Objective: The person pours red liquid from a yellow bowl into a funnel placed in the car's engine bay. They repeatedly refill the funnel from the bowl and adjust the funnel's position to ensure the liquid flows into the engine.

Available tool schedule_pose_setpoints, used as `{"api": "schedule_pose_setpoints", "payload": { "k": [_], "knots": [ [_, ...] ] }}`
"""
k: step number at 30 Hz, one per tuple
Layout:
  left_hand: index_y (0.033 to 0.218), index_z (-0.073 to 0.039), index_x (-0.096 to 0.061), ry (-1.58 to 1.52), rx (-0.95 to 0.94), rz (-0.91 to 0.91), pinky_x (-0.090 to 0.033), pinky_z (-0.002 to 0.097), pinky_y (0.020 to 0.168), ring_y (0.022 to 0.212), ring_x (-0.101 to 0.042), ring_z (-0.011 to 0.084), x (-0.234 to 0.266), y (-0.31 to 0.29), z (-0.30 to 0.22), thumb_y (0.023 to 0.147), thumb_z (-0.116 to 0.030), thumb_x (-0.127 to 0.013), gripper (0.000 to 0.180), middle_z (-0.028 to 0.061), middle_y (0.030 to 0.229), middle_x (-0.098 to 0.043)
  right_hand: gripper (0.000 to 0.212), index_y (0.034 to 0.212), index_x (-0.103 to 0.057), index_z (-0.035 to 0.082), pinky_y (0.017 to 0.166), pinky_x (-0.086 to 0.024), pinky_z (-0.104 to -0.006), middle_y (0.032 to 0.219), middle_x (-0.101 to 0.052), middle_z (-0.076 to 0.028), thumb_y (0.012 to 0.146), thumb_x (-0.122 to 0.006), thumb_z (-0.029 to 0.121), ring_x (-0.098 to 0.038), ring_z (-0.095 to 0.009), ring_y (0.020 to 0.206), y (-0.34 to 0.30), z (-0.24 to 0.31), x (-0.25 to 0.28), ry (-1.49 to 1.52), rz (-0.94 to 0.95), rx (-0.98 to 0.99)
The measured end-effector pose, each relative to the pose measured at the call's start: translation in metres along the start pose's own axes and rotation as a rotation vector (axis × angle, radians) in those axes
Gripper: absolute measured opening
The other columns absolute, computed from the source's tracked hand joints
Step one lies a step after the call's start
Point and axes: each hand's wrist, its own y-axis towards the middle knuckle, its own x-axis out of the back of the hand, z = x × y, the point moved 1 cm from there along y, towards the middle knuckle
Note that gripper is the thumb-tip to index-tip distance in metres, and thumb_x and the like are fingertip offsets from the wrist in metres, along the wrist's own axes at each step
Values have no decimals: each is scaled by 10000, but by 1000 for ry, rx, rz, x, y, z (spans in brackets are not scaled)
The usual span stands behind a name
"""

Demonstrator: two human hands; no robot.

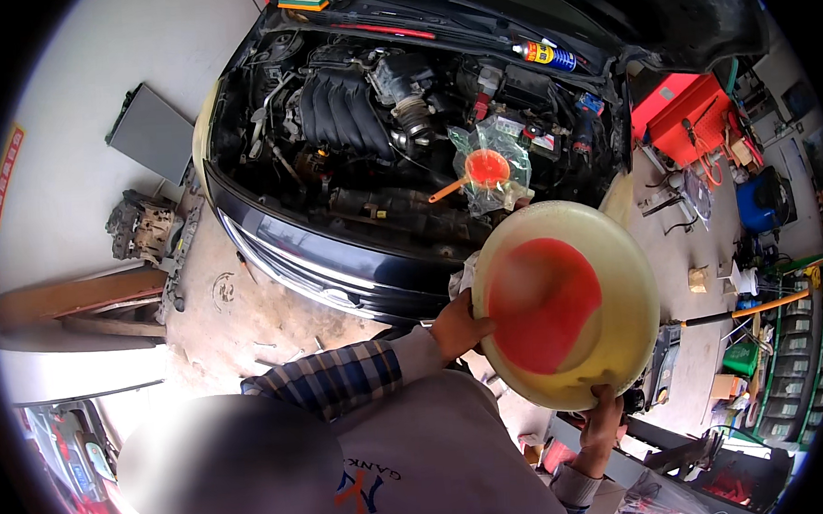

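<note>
A round pale yellow basin (630, 325) holds a pool of red liquid (547, 311), gathered toward its left side. My left hand (461, 328) grips the basin's left rim. The lower rim is held by my right hand (602, 420), with the fingers partly hidden beneath it. Just beyond the basin, an orange funnel or scoop with a handle (488, 168) rests over the engine bay, with clear crumpled plastic (515, 149) around it. The basin is over the front of a dark car (375, 259) whose hood is raised. A pale cloth-like thing (465, 273) shows beside the basin's left rim.
In the engine bay are the ribbed black intake manifold (341, 113) and a battery (542, 141). A spray can (545, 54) lies at its back edge. To the right stand a red tool case (685, 116) and shelving with bins (793, 369). A metal engine part (141, 227) sits at left.
</note>
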Motion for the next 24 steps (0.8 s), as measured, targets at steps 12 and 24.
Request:
{"api": "schedule_pose_setpoints", "payload": {
  "k": [12, 24],
  "knots": [
    [1446, -8, -329, 44, 109, 164, -632, 372, 655, 965, -704, 279, 9, 6, -6, 840, -107, -593, 668, 177, 1199, -639, 372, 1098, -564, -114, 591, -618, -340, 985, -630, -143, 818, -547, 131, -686, -237, 783, -32, 5, -13, 29, -78, 11],
    [1391, -3, -389, 191, 51, 225, -605, 328, 577, 785, -715, 229, 79, 38, -58, 851, -138, -628, 605, 169, 1081, -675, 396, 1190, -507, -140, 665, -664, -415, 1082, -631, -204, 892, -490, 120, -718, -322, 883, -80, 14, -121, 194, -178, 32]
  ]
}}
